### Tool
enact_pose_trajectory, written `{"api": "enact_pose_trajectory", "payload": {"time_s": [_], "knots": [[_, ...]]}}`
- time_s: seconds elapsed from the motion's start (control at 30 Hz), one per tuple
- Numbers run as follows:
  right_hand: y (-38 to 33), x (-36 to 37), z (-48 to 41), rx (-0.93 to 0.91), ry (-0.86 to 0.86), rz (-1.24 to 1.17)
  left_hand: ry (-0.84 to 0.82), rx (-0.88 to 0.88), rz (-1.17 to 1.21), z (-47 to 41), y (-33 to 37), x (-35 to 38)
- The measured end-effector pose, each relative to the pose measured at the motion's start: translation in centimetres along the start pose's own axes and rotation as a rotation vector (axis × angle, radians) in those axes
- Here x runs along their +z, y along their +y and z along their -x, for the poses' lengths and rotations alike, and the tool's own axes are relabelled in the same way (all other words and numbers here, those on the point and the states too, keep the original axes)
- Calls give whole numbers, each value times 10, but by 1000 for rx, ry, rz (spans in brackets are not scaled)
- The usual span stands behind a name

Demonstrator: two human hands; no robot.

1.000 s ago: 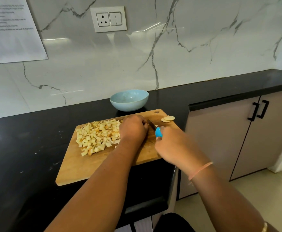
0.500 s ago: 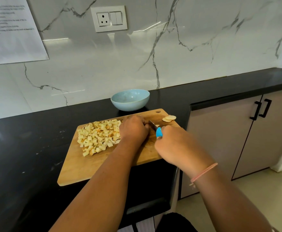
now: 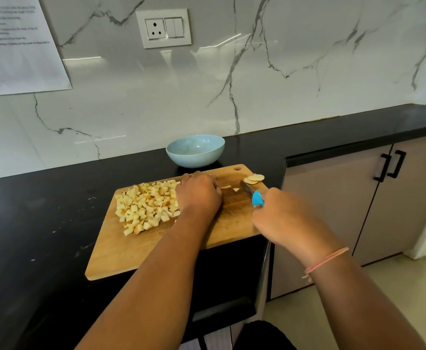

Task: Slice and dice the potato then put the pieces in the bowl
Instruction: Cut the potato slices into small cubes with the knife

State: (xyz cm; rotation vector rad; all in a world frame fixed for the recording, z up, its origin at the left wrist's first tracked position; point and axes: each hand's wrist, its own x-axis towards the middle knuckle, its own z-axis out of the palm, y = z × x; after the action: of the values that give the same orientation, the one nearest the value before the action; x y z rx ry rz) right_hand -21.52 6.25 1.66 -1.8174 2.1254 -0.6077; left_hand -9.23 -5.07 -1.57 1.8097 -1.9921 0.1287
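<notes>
The diced potato pile (image 3: 146,203) sits on the cutting board (image 3: 136,251), right up against the left hand (image 3: 198,195). That hand's fingers curl down, can't tell what's under them. The right hand (image 3: 282,218) grips the blue knife (image 3: 253,195), with a few slices (image 3: 255,178) just past its tip and the bowl (image 3: 195,150) behind the board.

wooden board (image 3: 156,251), glossy black counter (image 3: 42,223)

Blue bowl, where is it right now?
In the head view, the blue bowl sits on the black counter near the marble wall, just behind the far edge of the cutting board, straight beyond the left hand.
</notes>
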Motion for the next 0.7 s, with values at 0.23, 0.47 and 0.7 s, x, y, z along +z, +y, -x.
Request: {"api": "enact_pose_trajectory", "payload": {"time_s": [0.23,0.47,0.7], "knots": [[-19,15,15,-207,-84,1,89,-142,68,-2,-17,-14],[-5,7,13,-109,10,39,86,-133,95,-4,-15,-13],[3,6,18,-140,-11,-56,121,-104,175,-3,-13,-12]]}}
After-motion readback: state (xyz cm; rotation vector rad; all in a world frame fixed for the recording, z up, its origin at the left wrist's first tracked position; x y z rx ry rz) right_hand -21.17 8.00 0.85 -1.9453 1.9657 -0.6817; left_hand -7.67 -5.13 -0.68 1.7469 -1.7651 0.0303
